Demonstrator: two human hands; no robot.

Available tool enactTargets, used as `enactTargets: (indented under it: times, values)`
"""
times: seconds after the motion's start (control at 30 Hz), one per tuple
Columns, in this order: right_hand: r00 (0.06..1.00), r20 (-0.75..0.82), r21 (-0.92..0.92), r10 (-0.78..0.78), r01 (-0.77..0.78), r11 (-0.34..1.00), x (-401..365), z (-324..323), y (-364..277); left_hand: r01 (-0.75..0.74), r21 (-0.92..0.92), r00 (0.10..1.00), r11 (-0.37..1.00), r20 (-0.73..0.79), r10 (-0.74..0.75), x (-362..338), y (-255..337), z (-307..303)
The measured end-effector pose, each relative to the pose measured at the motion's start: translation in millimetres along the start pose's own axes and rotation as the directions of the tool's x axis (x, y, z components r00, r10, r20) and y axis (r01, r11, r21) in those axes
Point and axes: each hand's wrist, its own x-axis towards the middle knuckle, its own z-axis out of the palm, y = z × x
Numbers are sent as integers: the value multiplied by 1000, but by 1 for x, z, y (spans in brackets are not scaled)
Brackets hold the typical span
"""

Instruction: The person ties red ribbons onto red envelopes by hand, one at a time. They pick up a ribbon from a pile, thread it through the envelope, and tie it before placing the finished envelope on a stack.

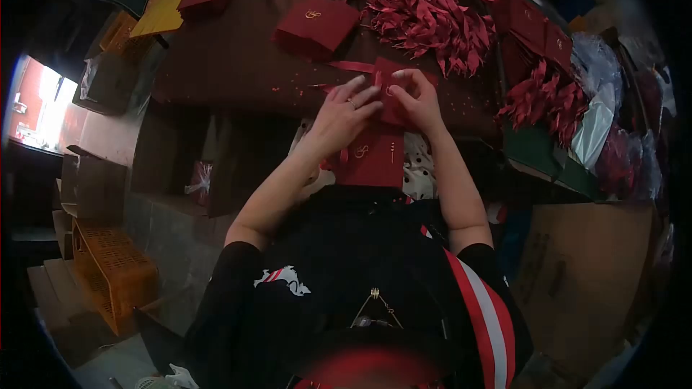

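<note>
One flat dark-red rectangular card (pixel 391 112), left hand (pixel 346 117) loosely open at its edge, right hand (pixel 419 101) curled, grip unclear.

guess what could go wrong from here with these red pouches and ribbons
The red piece with gold print over the lap, beyond the table's edge, might slide down if the person shifts.

The red ribbon strip beside the piece being worked on could get caught and tugged askew by the left hand or right hand.

Small red scraps on the dark cloth may cling to the work.
</note>
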Motion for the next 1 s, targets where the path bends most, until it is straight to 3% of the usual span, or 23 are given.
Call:
enactTargets:
  times: [0.03,0.07,0.13,0.17,0.23,0.27,0.3,0.4,0.43,0.47,0.5,0.53,0.6,0.63,0.67,0.7,0.77,0.83,0.87,1.0]
  values:
    - [999,-14,187,44,-40,982,1,-3,-2,-3,-47,998,999,-60,0,-1,-1,13]
    - [990,3,232,141,-137,963,1,-15,-5,-10,-96,993,995,-117,-1,-2,-4,25]
    - [981,-191,170,26,7,985,8,-31,-1,-39,-68,979,997,-202,25,2,4,9]
    - [957,-281,-76,-77,58,995,12,-43,-1,-54,-106,962,993,-272,24,1,5,1]
    - [921,-315,-407,-228,86,909,20,-63,-2,-105,-135,901,985,-433,37,7,9,-32]
    - [909,-246,-542,-337,160,825,27,-71,2,-96,-165,877,982,-481,5,12,9,-48]
    - [910,-245,-542,-333,156,826,30,-70,-3,-89,-195,850,977,-526,-28,15,8,-58]
    - [960,-87,-765,-265,106,635,46,-65,-18,57,-514,834,856,-447,-324,31,-1,-75]
    - [959,-87,-764,-271,110,635,53,-64,-14,167,-600,843,782,-325,-429,38,-6,-73]
    - [944,-95,-831,-316,99,547,59,-63,-10,162,-596,842,786,-331,-425,45,-17,-66]
    - [928,-97,-888,-360,83,452,65,-63,-8,231,-589,864,774,-241,-442,50,-28,-55]
    - [926,-95,-889,-365,86,450,71,-64,-4,300,-576,877,761,-148,-457,54,-38,-45]
    - [945,-95,-934,-311,24,358,79,-67,3,356,-486,866,798,-150,-478,57,-41,-30]
    - [944,-93,-934,-318,27,355,81,-70,7,343,-215,854,914,-334,-399,57,-39,-27]
    - [932,-59,-941,-358,68,333,82,-72,11,342,82,837,936,-481,-263,56,-38,-25]
    - [919,-28,-945,-392,104,310,81,-73,14,385,68,830,920,-462,-313,52,-32,-26]
    - [925,-32,-938,-378,103,331,72,-71,10,490,1,820,872,-340,-460,35,-12,-27]
    - [866,-48,-800,-498,265,539,63,-61,2,569,-127,794,812,-172,-583,20,3,-19]
    - [890,-53,-727,-454,277,628,58,-54,-6,618,-159,766,770,-97,-635,13,9,-14]
    - [910,1,-526,-414,352,774,30,-6,-31,678,-183,713,712,-75,-698,8,13,-1]
